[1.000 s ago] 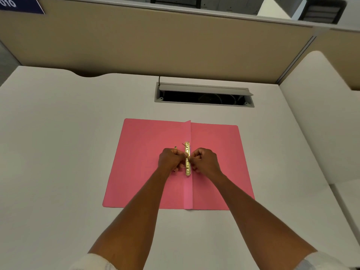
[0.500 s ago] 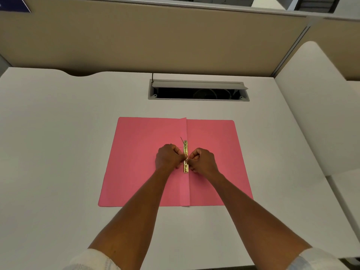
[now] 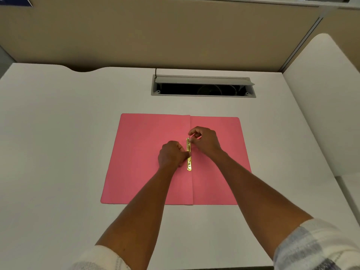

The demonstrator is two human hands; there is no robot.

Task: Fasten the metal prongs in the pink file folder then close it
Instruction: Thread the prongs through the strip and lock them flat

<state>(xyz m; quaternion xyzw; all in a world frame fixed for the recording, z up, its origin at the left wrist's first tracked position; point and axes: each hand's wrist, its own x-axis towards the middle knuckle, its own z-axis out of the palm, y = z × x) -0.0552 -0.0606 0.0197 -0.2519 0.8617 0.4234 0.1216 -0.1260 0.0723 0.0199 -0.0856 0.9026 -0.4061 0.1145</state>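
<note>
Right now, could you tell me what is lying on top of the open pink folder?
On the pink folder lies a gold metal fastener along the fold. The left hand presses its middle; the right hand pinches a prong at its far end. The hands hide part of it.

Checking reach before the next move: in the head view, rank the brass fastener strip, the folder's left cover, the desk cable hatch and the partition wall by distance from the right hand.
1. Brass fastener strip: at the right hand's fingers, on the spine.
2. Left cover of the pink folder: across the spine, leftward.
3. Cable hatch: beyond the folder's far edge.
4. Partition wall: behind the desk, farthest.
</note>
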